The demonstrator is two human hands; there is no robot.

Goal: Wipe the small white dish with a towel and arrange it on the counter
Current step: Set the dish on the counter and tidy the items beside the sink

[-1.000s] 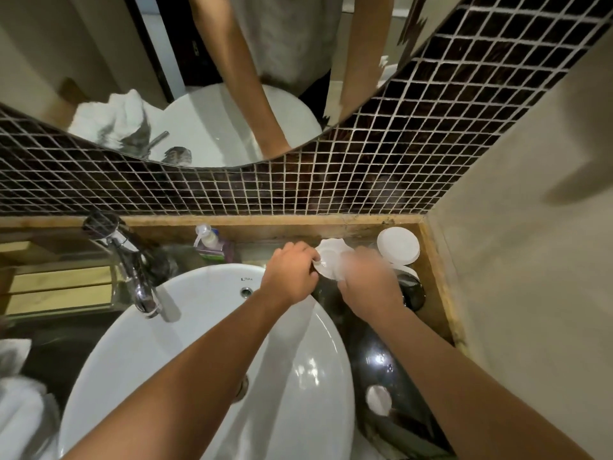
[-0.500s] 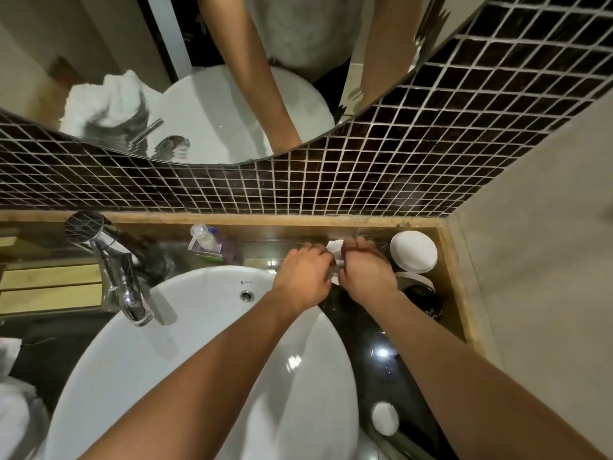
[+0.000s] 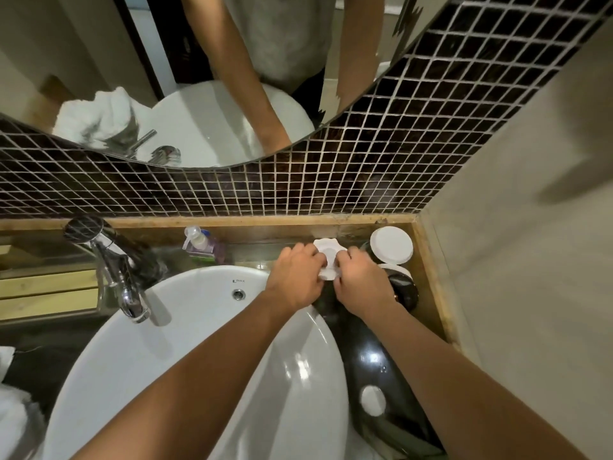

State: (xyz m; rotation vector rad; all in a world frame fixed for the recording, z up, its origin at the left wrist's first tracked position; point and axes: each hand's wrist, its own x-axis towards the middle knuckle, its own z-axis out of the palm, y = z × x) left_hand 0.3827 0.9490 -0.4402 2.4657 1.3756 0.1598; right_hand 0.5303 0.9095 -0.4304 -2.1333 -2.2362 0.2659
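Observation:
The small white dish (image 3: pixel 329 257), with a scalloped rim, sits between my two hands at the back of the dark counter (image 3: pixel 371 356), right of the basin. My left hand (image 3: pixel 296 273) grips its left edge with curled fingers. My right hand (image 3: pixel 362 283) holds its right edge from the other side. The lower half of the dish is hidden behind my fingers. A white towel (image 3: pixel 15 423) lies bunched at the far lower left, away from both hands.
The white basin (image 3: pixel 199 360) fills the middle, with a chrome tap (image 3: pixel 116 270) at its left. A small spray bottle (image 3: pixel 200 244) stands behind it. A white round lid (image 3: pixel 391 244) and a dark jar (image 3: pixel 403 290) crowd the right corner by the wall. A small white disc (image 3: pixel 373 400) lies near me.
Both hands stayed together on the dish near the back ledge. More of the dish's scalloped top edge now shows between my fingers than half a second ago.

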